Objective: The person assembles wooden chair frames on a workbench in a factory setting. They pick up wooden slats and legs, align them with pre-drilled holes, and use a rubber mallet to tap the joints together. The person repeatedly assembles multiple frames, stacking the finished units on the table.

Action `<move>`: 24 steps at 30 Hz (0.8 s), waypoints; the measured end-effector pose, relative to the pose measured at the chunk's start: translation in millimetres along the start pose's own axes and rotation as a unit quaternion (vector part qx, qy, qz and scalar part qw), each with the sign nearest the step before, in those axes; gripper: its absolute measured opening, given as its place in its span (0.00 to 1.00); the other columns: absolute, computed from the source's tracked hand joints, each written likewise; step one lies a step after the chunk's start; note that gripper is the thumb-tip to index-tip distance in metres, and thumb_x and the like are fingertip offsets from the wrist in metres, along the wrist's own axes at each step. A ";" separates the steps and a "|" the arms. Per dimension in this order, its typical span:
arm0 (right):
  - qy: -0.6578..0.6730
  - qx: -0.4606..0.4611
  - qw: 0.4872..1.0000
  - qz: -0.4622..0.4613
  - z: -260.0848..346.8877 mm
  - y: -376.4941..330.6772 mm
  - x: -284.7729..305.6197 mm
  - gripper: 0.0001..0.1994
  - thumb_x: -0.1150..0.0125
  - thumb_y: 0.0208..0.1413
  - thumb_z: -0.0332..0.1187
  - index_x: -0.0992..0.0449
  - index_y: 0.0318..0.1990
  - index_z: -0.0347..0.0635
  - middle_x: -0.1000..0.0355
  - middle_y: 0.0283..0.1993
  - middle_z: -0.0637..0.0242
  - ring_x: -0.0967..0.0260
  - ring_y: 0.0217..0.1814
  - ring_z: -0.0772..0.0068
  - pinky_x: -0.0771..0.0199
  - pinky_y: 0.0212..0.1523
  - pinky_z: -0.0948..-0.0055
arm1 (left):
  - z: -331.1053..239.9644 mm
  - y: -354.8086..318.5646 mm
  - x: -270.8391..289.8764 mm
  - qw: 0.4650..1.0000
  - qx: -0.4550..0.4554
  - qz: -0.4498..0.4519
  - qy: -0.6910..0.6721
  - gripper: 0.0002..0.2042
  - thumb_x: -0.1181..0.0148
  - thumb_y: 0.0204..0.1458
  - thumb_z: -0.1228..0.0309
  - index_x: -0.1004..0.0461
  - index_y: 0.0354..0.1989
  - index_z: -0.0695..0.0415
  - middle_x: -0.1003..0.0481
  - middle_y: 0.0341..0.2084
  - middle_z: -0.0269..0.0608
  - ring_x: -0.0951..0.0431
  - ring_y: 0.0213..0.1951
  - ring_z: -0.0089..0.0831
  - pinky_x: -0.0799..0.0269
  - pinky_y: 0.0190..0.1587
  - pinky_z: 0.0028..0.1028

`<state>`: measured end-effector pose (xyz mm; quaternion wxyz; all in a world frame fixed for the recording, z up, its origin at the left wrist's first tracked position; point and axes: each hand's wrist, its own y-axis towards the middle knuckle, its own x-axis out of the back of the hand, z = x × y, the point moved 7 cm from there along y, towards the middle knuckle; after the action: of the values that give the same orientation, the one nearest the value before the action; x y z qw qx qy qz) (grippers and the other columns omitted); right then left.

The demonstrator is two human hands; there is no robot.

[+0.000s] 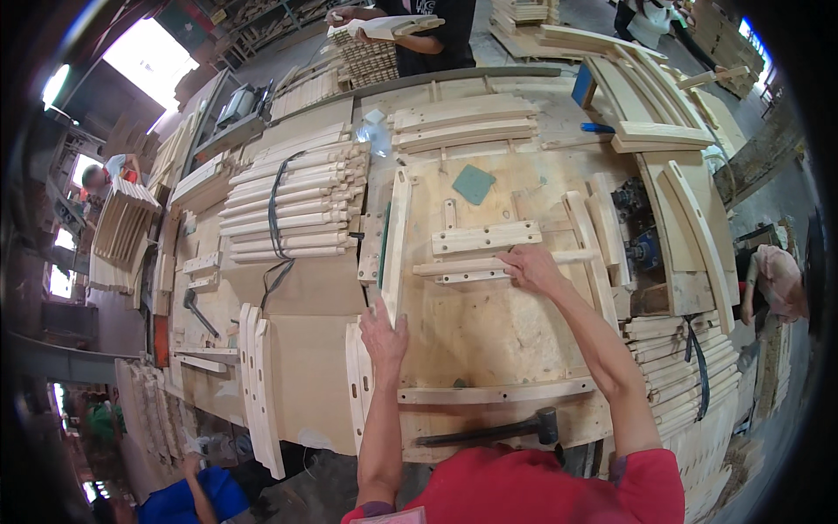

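My left hand (384, 339) grips the lower end of a pale wooden rail (398, 231) between fingers and thumb; the rail runs away from me. My right hand (531, 267) has its fingers closed on a slim wooden bar (463, 266) lying crosswise on the plywood board (497, 345). Just beyond it lies a short wooden block with dark holes (485, 237). A long wooden strip (592, 258) stands along the board's right side. Closer to me, a curved wooden rail with holes (497, 393) crosses the near edge.
A black mallet (515, 428) lies at the near edge. Strapped wooden spindles (292, 205) are stacked at left, with another bundle (685, 367) at right. A green pad (473, 184) lies at the far side of the board. A co-worker (428, 39) holds wood beyond the table.
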<state>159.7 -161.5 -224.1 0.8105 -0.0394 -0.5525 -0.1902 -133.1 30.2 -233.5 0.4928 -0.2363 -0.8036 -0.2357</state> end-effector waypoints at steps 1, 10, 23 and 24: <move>0.009 0.013 1.000 -0.002 1.7 10.9 -6.7 0.17 0.36 0.56 0.39 0.20 0.54 0.54 0.24 0.35 0.60 0.25 0.40 0.53 0.26 0.39 0.53 | 11.5 -0.9 -4.4 0.999 0.020 0.038 0.020 0.34 0.35 0.55 0.63 0.37 0.69 0.60 0.28 0.52 0.60 0.27 0.52 0.55 0.30 0.56 0.44; 0.118 -0.029 0.991 -0.054 17.6 33.5 -47.1 0.10 0.37 0.51 0.34 0.16 0.40 0.48 0.24 0.32 0.57 0.25 0.37 0.48 0.25 0.40 0.53 | 17.0 -10.5 -4.1 1.000 0.010 0.001 -0.011 0.30 0.38 0.58 0.64 0.35 0.69 0.55 0.26 0.43 0.54 0.26 0.46 0.53 0.28 0.47 0.45; 0.001 0.092 0.993 -0.076 120.6 89.2 -112.2 0.16 0.41 0.52 0.30 0.21 0.48 0.38 0.26 0.46 0.62 0.32 0.54 0.59 0.36 0.57 0.60 | 15.1 -6.8 -12.4 1.000 0.010 0.014 -0.013 0.30 0.38 0.58 0.65 0.36 0.70 0.54 0.26 0.45 0.54 0.25 0.45 0.54 0.26 0.46 0.45; 0.005 0.095 0.993 -0.074 119.3 87.2 -114.0 0.16 0.40 0.52 0.30 0.22 0.49 0.37 0.27 0.47 0.61 0.33 0.54 0.59 0.36 0.57 0.60 | 15.5 -7.0 -12.4 1.000 0.010 0.015 -0.015 0.30 0.38 0.58 0.66 0.37 0.70 0.54 0.26 0.46 0.54 0.25 0.45 0.54 0.26 0.45 0.45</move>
<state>49.1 -18.0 -269.1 0.7973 0.0797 -0.5652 -0.1962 -143.0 32.4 -252.0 0.4866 -0.2466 -0.8096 -0.2166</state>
